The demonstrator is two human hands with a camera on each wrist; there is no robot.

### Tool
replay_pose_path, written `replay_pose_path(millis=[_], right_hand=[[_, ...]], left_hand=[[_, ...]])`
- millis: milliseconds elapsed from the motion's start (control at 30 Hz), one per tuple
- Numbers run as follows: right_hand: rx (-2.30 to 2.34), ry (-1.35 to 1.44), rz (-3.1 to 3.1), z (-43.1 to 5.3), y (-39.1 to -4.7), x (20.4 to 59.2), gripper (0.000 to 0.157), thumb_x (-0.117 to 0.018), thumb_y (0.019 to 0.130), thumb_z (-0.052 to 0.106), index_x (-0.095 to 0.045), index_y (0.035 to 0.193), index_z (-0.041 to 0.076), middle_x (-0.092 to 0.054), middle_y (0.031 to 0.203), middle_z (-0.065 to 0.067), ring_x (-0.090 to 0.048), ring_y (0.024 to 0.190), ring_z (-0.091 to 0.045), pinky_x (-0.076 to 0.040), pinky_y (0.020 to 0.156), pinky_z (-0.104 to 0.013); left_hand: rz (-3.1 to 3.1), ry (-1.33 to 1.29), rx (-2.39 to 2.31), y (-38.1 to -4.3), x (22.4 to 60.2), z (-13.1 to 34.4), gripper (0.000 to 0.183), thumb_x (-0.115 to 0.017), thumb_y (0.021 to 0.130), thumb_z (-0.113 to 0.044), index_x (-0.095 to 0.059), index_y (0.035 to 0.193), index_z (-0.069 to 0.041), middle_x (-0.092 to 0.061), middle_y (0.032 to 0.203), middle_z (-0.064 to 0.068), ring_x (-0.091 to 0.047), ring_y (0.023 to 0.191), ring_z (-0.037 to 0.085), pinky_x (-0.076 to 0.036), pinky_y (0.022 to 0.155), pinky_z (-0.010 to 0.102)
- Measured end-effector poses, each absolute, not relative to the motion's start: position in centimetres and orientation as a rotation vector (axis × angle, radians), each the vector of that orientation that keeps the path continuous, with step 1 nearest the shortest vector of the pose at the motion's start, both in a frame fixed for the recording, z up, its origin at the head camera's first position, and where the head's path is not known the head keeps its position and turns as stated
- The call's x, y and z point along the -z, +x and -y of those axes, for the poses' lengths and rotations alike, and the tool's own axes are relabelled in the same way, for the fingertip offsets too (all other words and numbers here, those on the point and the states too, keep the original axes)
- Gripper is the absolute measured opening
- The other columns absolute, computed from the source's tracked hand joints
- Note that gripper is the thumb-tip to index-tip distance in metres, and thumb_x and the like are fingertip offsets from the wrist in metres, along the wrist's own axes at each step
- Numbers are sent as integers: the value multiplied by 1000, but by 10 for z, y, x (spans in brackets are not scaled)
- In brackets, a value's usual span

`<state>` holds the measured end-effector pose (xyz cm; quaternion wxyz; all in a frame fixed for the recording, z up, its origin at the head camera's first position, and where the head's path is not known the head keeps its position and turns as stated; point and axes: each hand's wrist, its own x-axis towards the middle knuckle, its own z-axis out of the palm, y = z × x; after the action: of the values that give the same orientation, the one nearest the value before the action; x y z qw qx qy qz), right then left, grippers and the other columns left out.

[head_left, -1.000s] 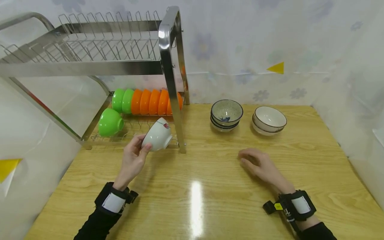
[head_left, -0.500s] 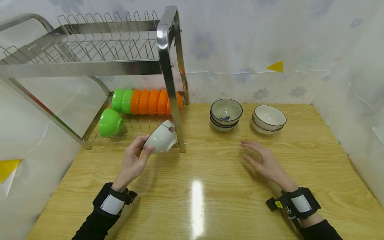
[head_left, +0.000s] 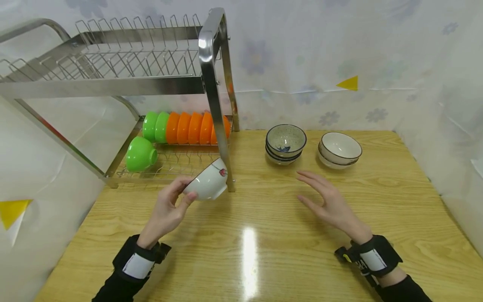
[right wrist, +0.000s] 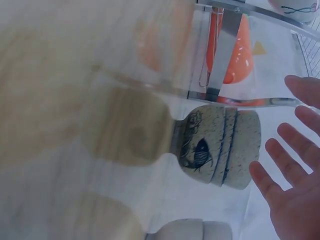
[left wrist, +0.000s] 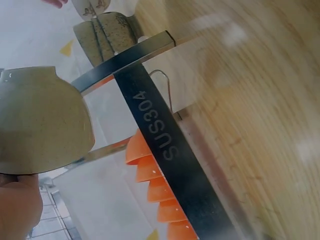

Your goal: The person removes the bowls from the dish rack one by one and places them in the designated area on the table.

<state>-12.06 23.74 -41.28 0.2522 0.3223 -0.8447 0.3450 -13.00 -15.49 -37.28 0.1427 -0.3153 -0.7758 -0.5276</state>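
Observation:
A white bowl [head_left: 208, 183] with a small red flower motif is tilted on its side in my left hand [head_left: 168, 209], thumb on its outside and fingers at the rim. It is in front of the rack's right front post. In the left wrist view the same bowl [left wrist: 42, 120] fills the left side, with part of the hand [left wrist: 20, 205] below it. My right hand [head_left: 333, 205] hovers over the table with fingers spread, holding nothing. Nearest to it stand a stack of speckled bowls [head_left: 285, 140] with dark blue rims and, farther right, a stack of white bowls [head_left: 341, 149].
A two-tier metal dish rack [head_left: 102, 86] stands at the left. On its lower tier several orange bowls [head_left: 195, 128] and two green bowls [head_left: 155, 127] stand in a row at the back, with another green bowl [head_left: 139, 154] in front. The wooden table [head_left: 283, 260] extends toward me.
My left hand has carried the white bowl slightly right and toward me, turning it. The right hand's fingers have spread from a loose curl and risen a little.

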Motion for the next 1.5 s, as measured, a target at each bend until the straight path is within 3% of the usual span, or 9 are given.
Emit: replay_pose_path(millis=[167, 400, 467, 667, 833, 1000, 1133, 1267, 1500], right_hand=[[-968, 956, 2201, -218, -110, 383, 66, -78, 57, -14, -58, 120, -13, -56, 123, -31, -52, 110, -44, -34, 108, -24], [-975, 1117, 2144, -209, -116, 389, 65, -74, 82, 23, -49, 134, -8, -47, 137, -27, -44, 125, -37, -29, 113, -31], [-975, 1160, 2114, -201, -116, 386, 68, -74, 82, 25, -47, 134, -10, -46, 138, -28, -42, 126, -39, -28, 113, -33], [-919, 1258, 2115, -185, -111, 382, 70, -81, 74, 19, -51, 131, -10, -49, 135, -26, -42, 126, -41, -32, 111, -42], [-856, 1294, 2160, -189, -106, 384, 48, -84, 65, 10, -64, 108, 0, -65, 108, -15, -57, 107, -33, -47, 95, -53], [-789, 1323, 2192, -203, -104, 384, 36, -82, 66, 8, -60, 94, 2, -64, 93, -10, -57, 96, -29, -54, 80, -46], [-745, 1299, 2150, -217, -110, 379, 21, -71, 84, 19, -61, 91, 1, -61, 88, -7, -54, 88, -23, -53, 70, -39], [-652, 1173, 2068, -237, -120, 371, 35, -54, 96, 33, -62, 84, 0, -60, 79, -6, -53, 79, -23, -47, 66, -41], [-551, 938, 2121, -288, -140, 361, 42, -52, 96, 37, -62, 84, -2, -61, 76, -14, -54, 79, -31, -43, 70, -50]], left_hand=[[2265, -1013, 1466, -124, 369, 150, 32, -62, 79, 22, -59, 108, 10, -64, 105, 19, -59, 93, 18, -51, 85, 19], [2206, -1267, 1405, -127, 369, 125, 21, -60, 91, -3, -58, 109, 6, -65, 102, 17, -60, 89, 21, -55, 74, 40], [2175, -1353, 1397, -129, 372, 116, 23, -59, 92, -7, -58, 111, 6, -64, 103, 17, -60, 91, 22, -56, 73, 44], [2159, -1596, 1335, -131, 378, 85, 36, -66, 81, 13, -58, 115, 4, -64, 109, 16, -60, 97, 21, -57, 78, 40], [2151, -1678, 1186, -130, 380, 68, 34, -69, 81, 9, -61, 113, -1, -65, 103, 9, -58, 91, 16, -55, 76, 34], [2178, -1693, 1069, -130, 383, 56, 37, -67, 83, 5, -60, 119, -4, -64, 112, 7, -55, 108, 17, -46, 99, 38], [2239, -1653, 1076, -129, 381, 56, 52, -64, 86, 6, -49, 134, -4, -49, 137, 14, -37, 132, 26, -30, 112, 44], [2283, -1579, 1130, -128, 378, 66, 54, -59, 90, 5, -40, 141, 0, -34, 149, 17, -23, 139, 33, -24, 114, 48], [2342, -1373, 1167, -133, 378, 91, 55, -57, 90, 9, -41, 141, -2, -36, 149, 17, -16, 141, 34, -18, 113, 58]])
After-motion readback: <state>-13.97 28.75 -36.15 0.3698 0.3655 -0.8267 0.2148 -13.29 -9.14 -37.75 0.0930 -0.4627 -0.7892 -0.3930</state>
